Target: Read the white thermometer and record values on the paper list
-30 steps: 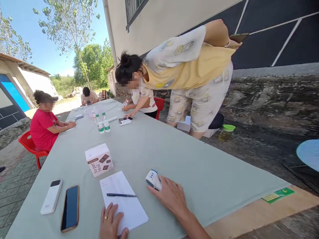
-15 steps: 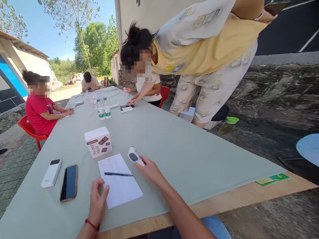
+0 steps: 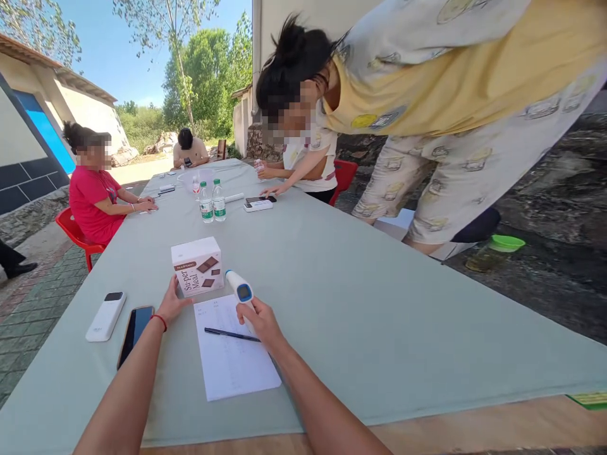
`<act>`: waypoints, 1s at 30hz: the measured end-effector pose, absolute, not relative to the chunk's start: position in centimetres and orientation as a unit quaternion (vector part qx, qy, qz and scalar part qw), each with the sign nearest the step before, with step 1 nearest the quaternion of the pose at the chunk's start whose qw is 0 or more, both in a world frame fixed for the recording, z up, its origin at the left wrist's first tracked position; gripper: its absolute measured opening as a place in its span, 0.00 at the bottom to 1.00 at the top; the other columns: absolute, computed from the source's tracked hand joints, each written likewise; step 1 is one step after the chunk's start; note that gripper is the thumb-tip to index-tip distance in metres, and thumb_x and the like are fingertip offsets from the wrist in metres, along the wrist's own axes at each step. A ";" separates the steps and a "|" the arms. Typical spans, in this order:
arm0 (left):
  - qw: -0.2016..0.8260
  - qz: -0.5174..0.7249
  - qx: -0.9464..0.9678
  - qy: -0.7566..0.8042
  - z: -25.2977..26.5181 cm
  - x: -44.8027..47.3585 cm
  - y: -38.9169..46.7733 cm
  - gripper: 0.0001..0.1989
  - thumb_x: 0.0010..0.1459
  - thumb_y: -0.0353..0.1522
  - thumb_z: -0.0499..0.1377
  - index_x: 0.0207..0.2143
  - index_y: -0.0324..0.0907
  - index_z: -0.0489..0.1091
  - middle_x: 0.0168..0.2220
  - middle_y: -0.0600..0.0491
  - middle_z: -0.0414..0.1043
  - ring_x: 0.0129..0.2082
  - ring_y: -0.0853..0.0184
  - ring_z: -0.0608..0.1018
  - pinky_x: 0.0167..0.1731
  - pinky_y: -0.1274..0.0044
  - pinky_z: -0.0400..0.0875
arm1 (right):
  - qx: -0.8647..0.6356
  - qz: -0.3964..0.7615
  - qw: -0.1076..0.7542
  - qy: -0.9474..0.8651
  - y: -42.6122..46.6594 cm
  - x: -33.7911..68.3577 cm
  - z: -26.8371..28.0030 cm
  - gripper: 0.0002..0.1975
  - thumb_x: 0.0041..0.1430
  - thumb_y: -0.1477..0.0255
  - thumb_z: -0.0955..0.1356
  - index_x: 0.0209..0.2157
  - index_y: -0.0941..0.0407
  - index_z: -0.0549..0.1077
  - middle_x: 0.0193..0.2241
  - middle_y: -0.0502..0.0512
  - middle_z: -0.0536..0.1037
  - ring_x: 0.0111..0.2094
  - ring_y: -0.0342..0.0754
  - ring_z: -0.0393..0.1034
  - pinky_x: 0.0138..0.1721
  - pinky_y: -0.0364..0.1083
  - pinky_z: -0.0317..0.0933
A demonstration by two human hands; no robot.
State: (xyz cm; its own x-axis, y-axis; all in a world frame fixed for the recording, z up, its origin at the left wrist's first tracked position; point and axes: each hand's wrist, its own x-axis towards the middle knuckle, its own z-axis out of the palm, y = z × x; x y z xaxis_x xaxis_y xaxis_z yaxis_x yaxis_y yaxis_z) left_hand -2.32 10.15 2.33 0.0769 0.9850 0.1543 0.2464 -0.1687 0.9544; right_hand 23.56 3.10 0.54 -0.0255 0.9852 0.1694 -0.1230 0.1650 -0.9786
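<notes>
My right hand (image 3: 258, 321) grips the handle of a white and blue infrared thermometer (image 3: 243, 292) above the top right part of a sheet of paper (image 3: 237, 373). Its small screen faces me, and its nose points up and left. My left hand (image 3: 171, 304), with a red cord at the wrist, reaches to the lower left corner of a white box (image 3: 196, 253) printed with brown bars. Thumb and fingers are spread, and the fingertips are partly hidden at the box's side. A black pen (image 3: 232, 334) lies across the paper.
Left of my forearm are a white power bank (image 3: 106, 316) and a phone (image 3: 135, 332), partly covered. Two water bottles (image 3: 212, 203) stand farther up the table. A person in yellow (image 3: 379, 95) leans over from the right, a hand by some devices (image 3: 258, 203). Others sit around the table.
My left hand has moved forward from the paper's left edge to the box. My right hand has turned the thermometer and brought it over the paper. The leaning person appears larger and farther right.
</notes>
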 end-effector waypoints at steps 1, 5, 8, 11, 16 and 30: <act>0.412 0.459 0.613 0.493 2.4 -2.1 10.4 0.44 0.39 0.38 0.73 0.59 0.44 0.61 0.60 0.42 0.65 0.62 0.50 0.64 0.60 0.61 0.58 | -0.418 0.496 0.559 -0.517 3.1 23.6 0.6 0.15 0.53 0.58 0.66 0.22 0.54 0.66 0.17 0.48 0.69 0.23 0.45 0.61 0.30 0.44 0.56; 0.412 0.483 0.579 0.511 2.9 -1.2 11.4 0.39 0.39 0.38 0.73 0.54 0.42 0.64 0.54 0.42 0.71 0.56 0.51 0.71 0.55 0.61 0.64 | -0.416 0.515 0.554 -0.505 2.8 23.3 1.0 0.15 0.52 0.58 0.66 0.21 0.54 0.66 0.17 0.48 0.69 0.23 0.45 0.62 0.30 0.44 0.56; 0.451 0.471 0.582 0.485 3.4 -0.8 12.1 0.42 0.33 0.35 0.75 0.53 0.41 0.65 0.53 0.42 0.72 0.55 0.50 0.72 0.54 0.60 0.65 | -0.407 0.524 0.553 -0.503 2.5 23.0 1.4 0.14 0.51 0.59 0.66 0.21 0.54 0.66 0.16 0.48 0.68 0.22 0.44 0.62 0.29 0.44 0.57; 0.499 0.448 0.572 0.473 4.0 -0.7 12.9 0.43 0.31 0.34 0.75 0.52 0.40 0.66 0.50 0.42 0.75 0.52 0.50 0.74 0.53 0.58 0.66 | -0.407 0.521 0.554 -0.505 2.4 23.0 1.7 0.14 0.51 0.60 0.66 0.20 0.54 0.66 0.15 0.47 0.68 0.22 0.44 0.61 0.29 0.44 0.57; 0.429 0.539 0.496 0.529 4.0 -0.1 12.3 0.39 0.33 0.37 0.75 0.49 0.39 0.67 0.51 0.41 0.73 0.51 0.53 0.75 0.52 0.60 0.67 | -0.398 0.521 0.560 -0.507 2.2 23.0 2.1 0.14 0.52 0.60 0.65 0.21 0.54 0.65 0.17 0.47 0.68 0.24 0.45 0.62 0.30 0.44 0.58; 0.403 0.563 0.528 0.491 0.8 1.9 6.7 0.37 0.44 0.42 0.70 0.56 0.39 0.67 0.53 0.43 0.73 0.53 0.54 0.73 0.53 0.65 0.67 | -0.368 0.583 0.536 -0.487 1.6 21.9 1.2 0.17 0.51 0.55 0.68 0.26 0.55 0.68 0.22 0.50 0.73 0.22 0.44 0.66 0.29 0.45 0.61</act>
State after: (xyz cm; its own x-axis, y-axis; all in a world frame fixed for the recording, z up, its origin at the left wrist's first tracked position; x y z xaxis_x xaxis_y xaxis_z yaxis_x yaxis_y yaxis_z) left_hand 1.85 6.73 0.78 -0.1173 0.9730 0.1987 0.0637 -0.1923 0.9793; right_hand 21.95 1.60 1.24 -0.1549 0.9835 0.0935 -0.2663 0.0496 -0.9626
